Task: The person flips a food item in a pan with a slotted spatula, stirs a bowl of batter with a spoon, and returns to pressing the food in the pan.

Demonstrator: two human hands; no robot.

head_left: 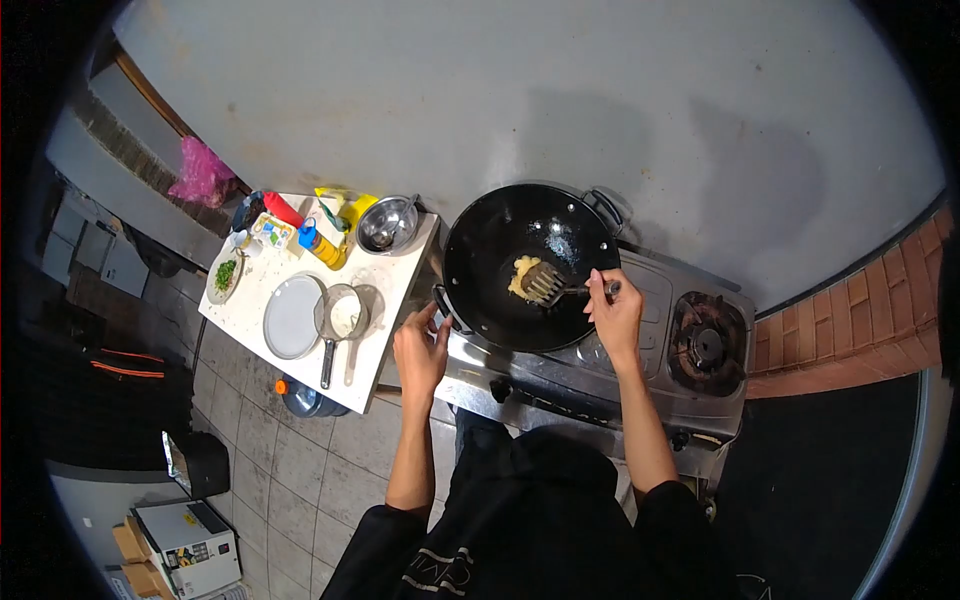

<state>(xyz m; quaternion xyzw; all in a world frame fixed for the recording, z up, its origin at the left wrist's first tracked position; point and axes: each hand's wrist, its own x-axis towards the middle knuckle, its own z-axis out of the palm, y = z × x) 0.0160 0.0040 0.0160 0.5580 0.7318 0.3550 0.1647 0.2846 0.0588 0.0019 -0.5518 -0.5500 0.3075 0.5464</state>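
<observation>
A large black wok (490, 230) sits on the stove, with a small clump of yellowish food (522, 277) in its middle. My right hand (615, 315) is closed around the handle of a slotted turner (545, 285), whose slotted head rests against the clump. At the wok's left side, my left hand (420, 350) has its thumb and fingers closed at the near side handle (441, 298). Part of that grip is hidden by the fingers. The wok's other side handle (606, 208) is at the far right rim.
A second burner (707, 346) lies right of the wok on the steel stove (560, 395). On the white table (245, 322) at left are a strainer (343, 312), a grey plate (292, 318), a metal bowl (388, 225), a yellow bottle (322, 248) and chopped greens (225, 274). A brick ledge (850, 320) borders the right.
</observation>
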